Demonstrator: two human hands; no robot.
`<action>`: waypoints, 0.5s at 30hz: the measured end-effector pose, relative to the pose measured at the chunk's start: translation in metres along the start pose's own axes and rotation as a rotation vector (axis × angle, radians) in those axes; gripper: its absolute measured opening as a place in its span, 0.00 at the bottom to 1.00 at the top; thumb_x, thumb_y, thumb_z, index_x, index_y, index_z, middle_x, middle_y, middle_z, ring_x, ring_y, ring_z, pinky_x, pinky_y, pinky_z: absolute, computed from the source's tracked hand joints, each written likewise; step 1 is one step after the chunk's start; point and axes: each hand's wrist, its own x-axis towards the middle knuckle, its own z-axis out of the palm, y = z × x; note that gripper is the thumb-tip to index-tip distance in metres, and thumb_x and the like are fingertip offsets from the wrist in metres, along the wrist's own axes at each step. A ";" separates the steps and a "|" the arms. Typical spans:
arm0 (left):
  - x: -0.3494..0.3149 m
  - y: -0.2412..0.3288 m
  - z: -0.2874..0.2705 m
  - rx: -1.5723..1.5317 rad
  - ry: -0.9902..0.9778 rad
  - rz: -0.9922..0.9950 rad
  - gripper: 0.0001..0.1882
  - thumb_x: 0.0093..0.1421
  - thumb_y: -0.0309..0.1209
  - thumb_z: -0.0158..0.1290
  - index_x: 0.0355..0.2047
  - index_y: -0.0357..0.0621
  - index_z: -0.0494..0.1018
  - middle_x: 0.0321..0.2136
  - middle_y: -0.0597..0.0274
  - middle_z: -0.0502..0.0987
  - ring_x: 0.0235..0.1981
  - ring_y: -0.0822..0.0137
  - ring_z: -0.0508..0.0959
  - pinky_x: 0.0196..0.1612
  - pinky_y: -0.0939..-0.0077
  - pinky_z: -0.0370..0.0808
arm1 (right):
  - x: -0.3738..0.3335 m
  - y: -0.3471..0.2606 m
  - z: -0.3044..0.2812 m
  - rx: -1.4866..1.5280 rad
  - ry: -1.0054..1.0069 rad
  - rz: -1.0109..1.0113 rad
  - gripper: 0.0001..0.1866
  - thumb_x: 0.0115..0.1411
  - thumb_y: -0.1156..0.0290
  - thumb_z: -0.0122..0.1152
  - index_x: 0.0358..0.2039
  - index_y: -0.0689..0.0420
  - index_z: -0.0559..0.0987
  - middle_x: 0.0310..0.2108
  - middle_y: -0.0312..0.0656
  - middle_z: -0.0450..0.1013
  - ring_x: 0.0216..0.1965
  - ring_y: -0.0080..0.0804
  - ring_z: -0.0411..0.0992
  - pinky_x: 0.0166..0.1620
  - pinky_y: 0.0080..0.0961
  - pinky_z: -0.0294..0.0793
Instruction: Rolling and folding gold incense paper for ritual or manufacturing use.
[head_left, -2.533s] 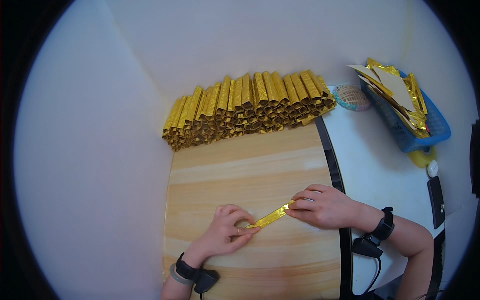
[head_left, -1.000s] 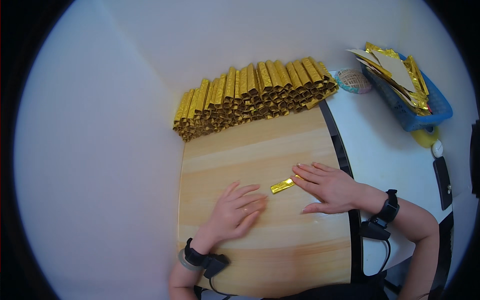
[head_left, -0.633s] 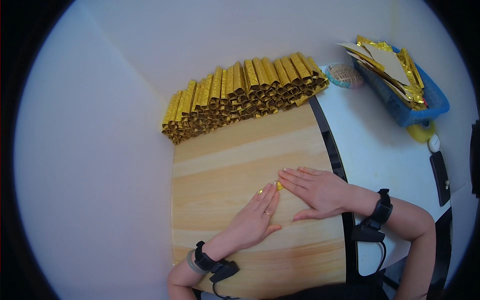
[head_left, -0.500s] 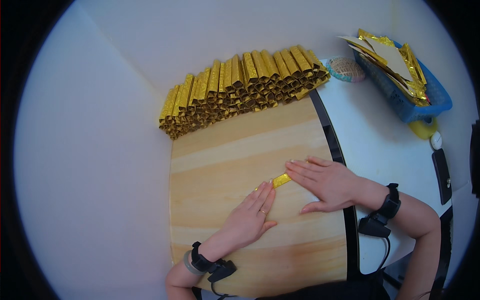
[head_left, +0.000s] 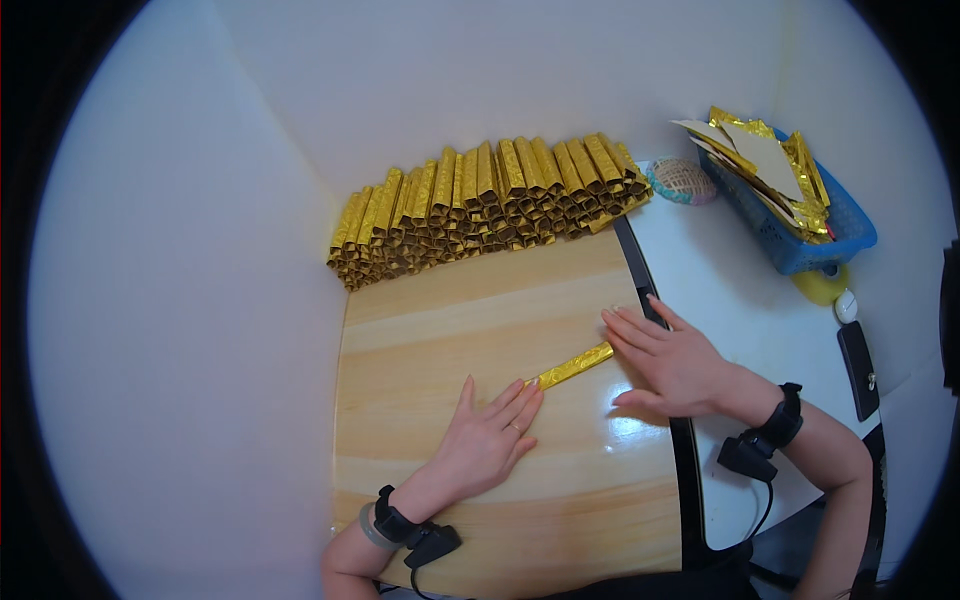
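Note:
A narrow, flat strip of gold foil paper (head_left: 574, 367) lies slanted across the wooden board (head_left: 480, 330), its right end higher than its left. The fingertips of my left hand (head_left: 485, 438) rest on the strip's left end, fingers stretched out and thumb apart. Over the right end is my right hand (head_left: 672, 362), flat with its fingers extended and partly hiding that end. Whether the right fingers press on the strip or hover just over it, I cannot tell.
A long stack of gold foil tubes (head_left: 485, 200) lines the board's far edge. On the white table (head_left: 720, 290) to the right are a blue basket (head_left: 850, 232) of gold sheets, a woven dish (head_left: 682, 182), a yellow roundish thing (head_left: 822, 286) and a black flat object (head_left: 857, 368).
My hands have moved apart, the right one to the right and the left one slightly down. More of the gold strip shows between them. The whole view has shifted a little.

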 end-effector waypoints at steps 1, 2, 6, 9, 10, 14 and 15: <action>0.001 0.000 0.001 -0.010 0.010 0.003 0.31 0.63 0.39 0.49 0.64 0.40 0.57 0.64 0.55 0.61 0.66 0.61 0.60 0.62 0.30 0.48 | 0.004 -0.006 -0.001 -0.016 0.043 0.022 0.44 0.64 0.37 0.36 0.62 0.68 0.61 0.65 0.54 0.56 0.69 0.42 0.50 0.70 0.45 0.40; 0.001 0.001 0.001 -0.022 0.016 0.004 0.31 0.63 0.39 0.49 0.64 0.41 0.58 0.64 0.56 0.62 0.66 0.61 0.61 0.61 0.29 0.47 | 0.009 -0.015 -0.001 -0.020 0.041 0.019 0.44 0.64 0.37 0.36 0.62 0.68 0.61 0.65 0.54 0.56 0.69 0.42 0.50 0.70 0.45 0.40; 0.002 -0.001 0.003 -0.001 0.033 0.015 0.31 0.63 0.39 0.49 0.64 0.42 0.58 0.63 0.56 0.63 0.65 0.62 0.61 0.61 0.29 0.47 | 0.038 -0.056 0.021 0.201 0.022 -0.143 0.46 0.63 0.36 0.41 0.63 0.69 0.58 0.66 0.59 0.52 0.69 0.46 0.49 0.69 0.40 0.45; 0.001 -0.004 0.006 0.028 -0.031 -0.010 0.30 0.63 0.39 0.49 0.64 0.42 0.59 0.63 0.57 0.64 0.65 0.64 0.61 0.61 0.28 0.47 | 0.042 -0.053 0.037 0.306 0.027 -0.196 0.48 0.63 0.35 0.40 0.64 0.71 0.55 0.66 0.60 0.50 0.69 0.49 0.48 0.70 0.37 0.45; 0.001 -0.003 0.006 0.018 -0.008 -0.001 0.30 0.63 0.39 0.49 0.64 0.42 0.59 0.62 0.57 0.64 0.65 0.64 0.61 0.61 0.28 0.47 | 0.040 -0.050 0.040 0.334 0.021 -0.207 0.49 0.63 0.34 0.38 0.64 0.71 0.53 0.67 0.60 0.49 0.69 0.51 0.47 0.70 0.36 0.45; -0.002 -0.001 0.003 -0.027 0.013 -0.016 0.31 0.62 0.37 0.51 0.63 0.43 0.59 0.62 0.58 0.64 0.65 0.65 0.61 0.61 0.29 0.48 | 0.033 -0.036 0.031 0.336 -0.062 -0.210 0.49 0.63 0.35 0.39 0.65 0.70 0.52 0.68 0.59 0.47 0.70 0.49 0.46 0.70 0.36 0.45; -0.002 -0.001 0.002 -0.034 0.007 -0.020 0.31 0.62 0.37 0.51 0.63 0.43 0.59 0.62 0.58 0.64 0.65 0.65 0.61 0.61 0.29 0.48 | 0.032 -0.033 0.030 0.337 -0.076 -0.200 0.48 0.63 0.36 0.39 0.65 0.70 0.52 0.68 0.58 0.48 0.69 0.48 0.46 0.70 0.36 0.45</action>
